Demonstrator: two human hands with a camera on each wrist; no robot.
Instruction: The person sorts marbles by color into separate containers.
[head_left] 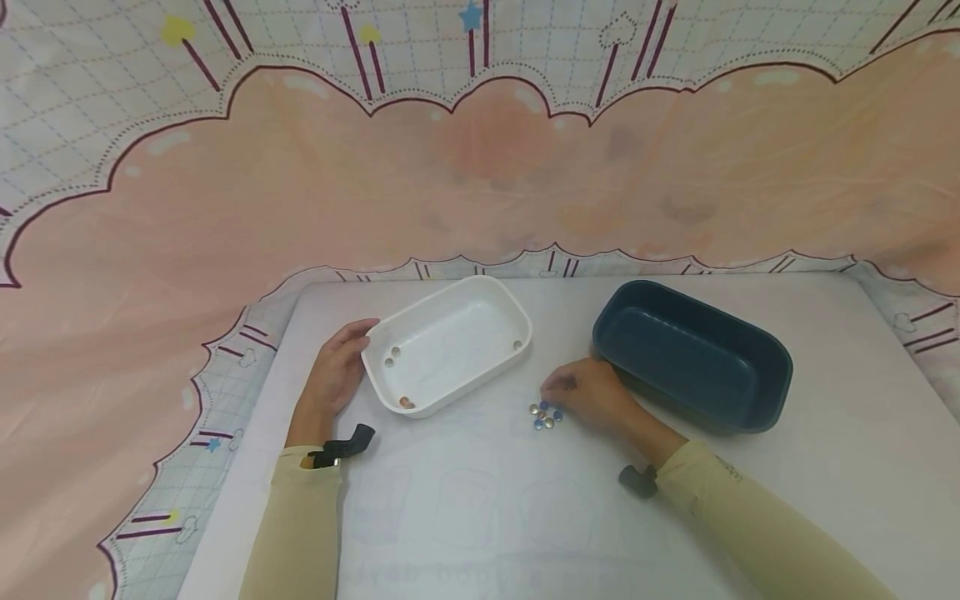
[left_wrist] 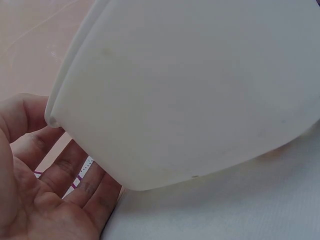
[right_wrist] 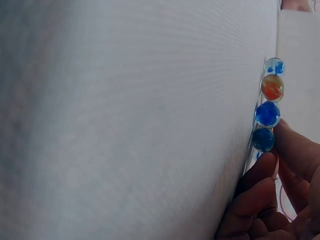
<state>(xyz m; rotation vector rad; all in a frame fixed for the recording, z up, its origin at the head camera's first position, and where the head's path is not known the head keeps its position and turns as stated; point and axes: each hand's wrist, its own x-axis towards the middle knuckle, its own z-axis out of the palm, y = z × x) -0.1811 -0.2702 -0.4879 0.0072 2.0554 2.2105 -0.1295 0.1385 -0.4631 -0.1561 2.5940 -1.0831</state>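
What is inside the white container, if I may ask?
Two pale marbles toward the left, another pale marble at the right, and at least one orange marble at the nearest corner. The near wall hides its inner face.

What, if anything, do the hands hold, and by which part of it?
The left hand holds the white box by the rim at its left end. The right hand is at the beads; whether it pinches one cannot be told.
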